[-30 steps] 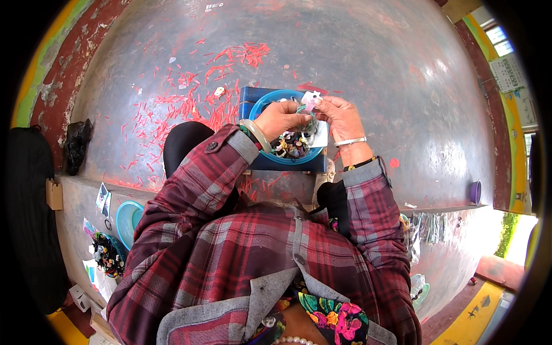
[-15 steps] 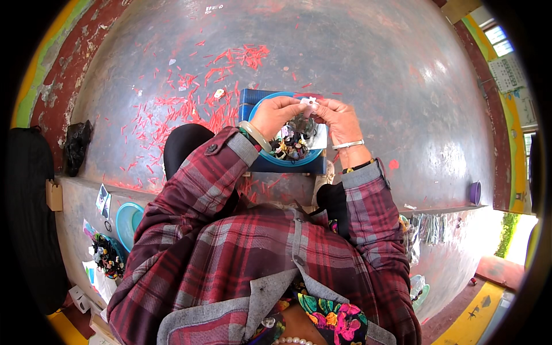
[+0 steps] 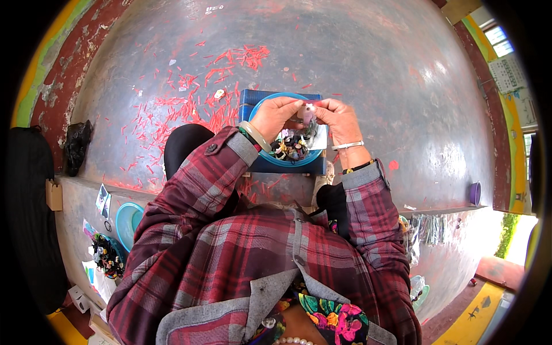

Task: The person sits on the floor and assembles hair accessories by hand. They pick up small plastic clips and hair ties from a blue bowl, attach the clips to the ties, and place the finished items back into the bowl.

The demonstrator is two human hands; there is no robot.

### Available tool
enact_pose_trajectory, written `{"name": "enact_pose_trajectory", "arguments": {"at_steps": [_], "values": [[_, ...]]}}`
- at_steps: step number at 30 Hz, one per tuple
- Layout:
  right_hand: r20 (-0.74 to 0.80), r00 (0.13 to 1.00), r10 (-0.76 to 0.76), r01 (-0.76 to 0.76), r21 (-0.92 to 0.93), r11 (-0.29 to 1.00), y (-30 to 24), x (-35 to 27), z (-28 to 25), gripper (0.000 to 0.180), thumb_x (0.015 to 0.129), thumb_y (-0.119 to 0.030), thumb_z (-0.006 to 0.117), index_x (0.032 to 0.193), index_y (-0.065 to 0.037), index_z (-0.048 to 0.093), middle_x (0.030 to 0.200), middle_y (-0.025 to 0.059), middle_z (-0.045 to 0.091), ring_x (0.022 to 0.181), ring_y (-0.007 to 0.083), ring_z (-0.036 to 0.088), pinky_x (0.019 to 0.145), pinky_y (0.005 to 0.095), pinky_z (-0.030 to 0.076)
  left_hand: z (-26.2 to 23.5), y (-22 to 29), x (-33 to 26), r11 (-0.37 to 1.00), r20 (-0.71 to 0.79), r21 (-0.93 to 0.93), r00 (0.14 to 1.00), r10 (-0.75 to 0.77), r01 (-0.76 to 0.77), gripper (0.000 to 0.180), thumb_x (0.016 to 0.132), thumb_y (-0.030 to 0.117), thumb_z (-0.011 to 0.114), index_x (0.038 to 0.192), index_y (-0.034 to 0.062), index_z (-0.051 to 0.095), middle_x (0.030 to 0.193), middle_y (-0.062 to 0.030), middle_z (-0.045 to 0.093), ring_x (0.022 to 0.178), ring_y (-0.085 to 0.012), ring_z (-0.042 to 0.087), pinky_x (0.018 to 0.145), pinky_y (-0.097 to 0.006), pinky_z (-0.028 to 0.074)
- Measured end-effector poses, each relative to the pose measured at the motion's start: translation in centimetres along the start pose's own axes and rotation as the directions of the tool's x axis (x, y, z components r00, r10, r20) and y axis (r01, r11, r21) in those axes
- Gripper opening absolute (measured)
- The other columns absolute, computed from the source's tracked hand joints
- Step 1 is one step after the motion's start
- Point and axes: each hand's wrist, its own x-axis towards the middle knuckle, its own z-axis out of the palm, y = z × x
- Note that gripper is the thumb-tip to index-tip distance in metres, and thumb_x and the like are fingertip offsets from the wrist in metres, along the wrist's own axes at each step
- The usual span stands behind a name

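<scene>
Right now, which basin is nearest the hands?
The blue basin, just below the left hand and right hand; the teal basin at left and purple tub at far right are well away.

Small piece (image 3: pixel 309 113) seemingly whitish-pink; basin (image 3: pixel 291 163) blue; jacket (image 3: pixel 241 253) maroon-grey plaid.

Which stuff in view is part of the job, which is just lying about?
Likely part of the job:
- small pale piece, in the right hand
- blue basin under the hands
- mixed small pieces inside it
- blue stool beneath

Apparently lying about:
- red scraps on the floor
- purple tub
- crumpled black bag
</scene>
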Motion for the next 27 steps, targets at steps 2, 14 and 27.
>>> {"name": "enact_pose_trajectory", "arguments": {"at_steps": [2, 14, 27], "values": [[0.038, 0.999, 0.020, -0.020, -0.006, 1.000, 0.27, 0.18, -0.23, 0.012, 0.074, -0.009, 0.068, 0.082, 0.000, 0.063, 0.074, 0.0004, 0.060, 0.066, 0.0065, 0.054, 0.059, 0.0199, 0.043, -0.12, -0.21, 0.13, 1.000, 0.029, 0.000, 1.000, -0.003, 0.003, 0.026, 0.091, 0.020, 0.048, 0.104, -0.0002, 0.058, 0.089, -0.0062, 0.062, 0.077, -0.0138, 0.061, 0.067, -0.026, 0.052], [-0.018, 1.000, -0.013, 0.012, -0.098, 0.995, 0.46, 0.15, 0.02, 0.012, 0.074, -0.008, 0.068, 0.082, 0.000, 0.063, 0.075, -0.0002, 0.060, 0.067, 0.0058, 0.053, 0.060, 0.0203, 0.043, -0.27, -0.24, 0.19, 0.998, -0.022, -0.046, 0.999, -0.042, 0.041, 0.025, 0.092, 0.017, 0.045, 0.104, -0.0011, 0.057, 0.090, -0.0084, 0.062, 0.079, -0.0152, 0.062, 0.070, -0.027, 0.053], [0.009, 1.000, 0.027, -0.027, 0.036, 0.999, 0.17, -0.01, -0.08, 0.014, 0.079, -0.012, 0.063, 0.086, 0.000, 0.063, 0.075, 0.0015, 0.061, 0.065, 0.0073, 0.056, 0.058, 0.0210, 0.046, -0.39, -0.45, 0.35, 0.993, 0.009, -0.120, 1.000, 0.014, -0.013, 0.021, 0.087, 0.006, 0.051, 0.105, -0.0050, 0.055, 0.098, -0.0117, 0.061, 0.089, -0.0179, 0.060, 0.081, -0.030, 0.050]]}}
